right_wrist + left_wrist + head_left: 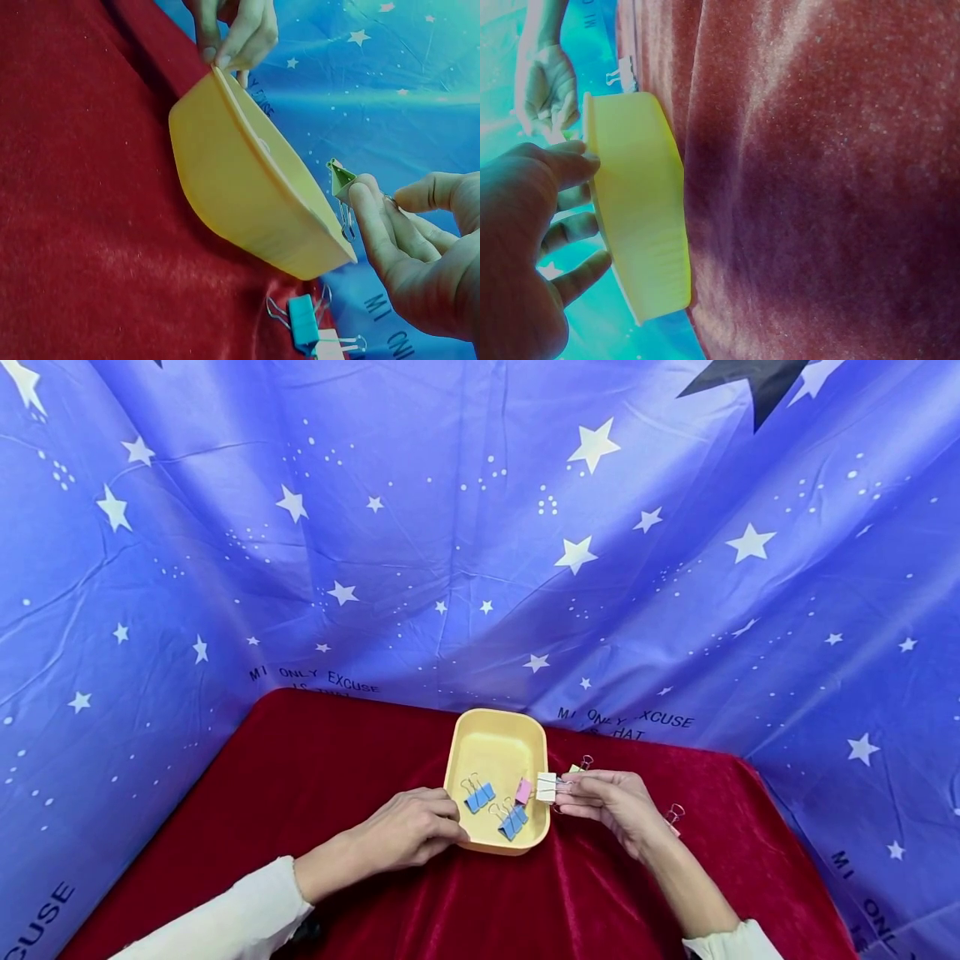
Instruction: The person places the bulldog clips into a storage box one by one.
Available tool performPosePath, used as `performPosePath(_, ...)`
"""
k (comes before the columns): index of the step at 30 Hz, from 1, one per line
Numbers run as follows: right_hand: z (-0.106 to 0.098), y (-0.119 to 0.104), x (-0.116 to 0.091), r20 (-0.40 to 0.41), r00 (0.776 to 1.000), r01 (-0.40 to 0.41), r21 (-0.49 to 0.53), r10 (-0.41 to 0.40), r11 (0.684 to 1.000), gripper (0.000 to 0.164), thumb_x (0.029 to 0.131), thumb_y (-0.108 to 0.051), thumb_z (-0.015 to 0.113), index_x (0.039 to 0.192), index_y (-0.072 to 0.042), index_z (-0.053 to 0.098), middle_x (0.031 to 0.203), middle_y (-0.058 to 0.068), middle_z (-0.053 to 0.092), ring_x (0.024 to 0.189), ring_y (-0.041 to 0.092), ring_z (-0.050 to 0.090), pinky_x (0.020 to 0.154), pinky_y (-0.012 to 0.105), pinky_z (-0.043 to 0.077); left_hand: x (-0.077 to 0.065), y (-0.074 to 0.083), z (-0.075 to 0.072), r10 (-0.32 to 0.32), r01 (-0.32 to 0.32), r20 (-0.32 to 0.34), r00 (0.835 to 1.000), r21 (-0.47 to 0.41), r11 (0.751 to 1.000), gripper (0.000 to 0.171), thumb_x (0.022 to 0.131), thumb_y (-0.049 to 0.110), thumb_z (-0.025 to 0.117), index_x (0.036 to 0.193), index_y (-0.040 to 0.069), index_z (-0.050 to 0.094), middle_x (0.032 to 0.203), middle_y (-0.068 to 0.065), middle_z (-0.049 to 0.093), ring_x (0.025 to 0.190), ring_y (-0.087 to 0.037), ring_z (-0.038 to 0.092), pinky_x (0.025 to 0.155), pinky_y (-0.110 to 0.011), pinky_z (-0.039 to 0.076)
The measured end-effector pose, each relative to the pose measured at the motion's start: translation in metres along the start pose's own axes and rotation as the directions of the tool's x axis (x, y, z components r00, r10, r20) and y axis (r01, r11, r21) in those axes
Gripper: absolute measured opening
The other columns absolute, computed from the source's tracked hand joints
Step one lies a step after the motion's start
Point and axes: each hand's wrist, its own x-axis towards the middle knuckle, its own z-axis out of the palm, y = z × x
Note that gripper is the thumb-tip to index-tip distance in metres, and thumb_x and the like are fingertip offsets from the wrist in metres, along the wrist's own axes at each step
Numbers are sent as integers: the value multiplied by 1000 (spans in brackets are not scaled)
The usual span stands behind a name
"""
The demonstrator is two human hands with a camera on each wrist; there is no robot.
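Note:
A yellow plastic box (537, 839) stands on the red cloth, holding two blue binder clips, (480, 797) one nearer the left wall, and a pink binder clip (523, 790) by the right wall. My left hand (408, 831) pinches the box's left rim between thumb and fingers; the left wrist view shows this hand (525, 240) against the box's side (641, 202). Over the right rim, my right hand (611, 802) pinches a pale cream binder clip (547, 787) by its wire handle. The right wrist view shows that clip (341, 178) above the rim, apart from it.
Just beyond my right fingers lies a yellowish binder clip (576, 769). Farther right, a pale clip (672, 823) is partly hidden by my wrist. A teal clip (304, 322) and a whitish clip (329, 346) lie beside the box. Blue star-printed fabric (450, 527) hangs behind the table.

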Motion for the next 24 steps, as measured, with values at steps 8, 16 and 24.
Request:
performPosePath(8,13,2,6,13,1000,2,-29,-2,1000,30,110,0,59,132,17,71,104,7,87,94,17,87,90,36,70,0,0,0,-1,1,3,1000,0,1000,22,86,10,93,101,24,87,91,13,71,93,-8,68,87,-24,57)
performPosePath(16,30,0,9,27,1000,-11,-55,13,998,41,110,2,58,140,30,57,104,12,86,92,15,86,89,34,70,0,0,1,-4,4,8,1000,2,1000,23,86,11,93,103,25,88,91,13,71,93,-7,68,87,-24,57)
performPosePath(24,45,-3,12,42,999,-15,-49,17,999,39,109,3,58,139,29,58,105,17,86,91,17,87,89,35,69,0,0,0,-2,2,6,1000,-1,1000,22,86,10,93,102,25,87,91,13,72,93,-7,68,87,-24,57)
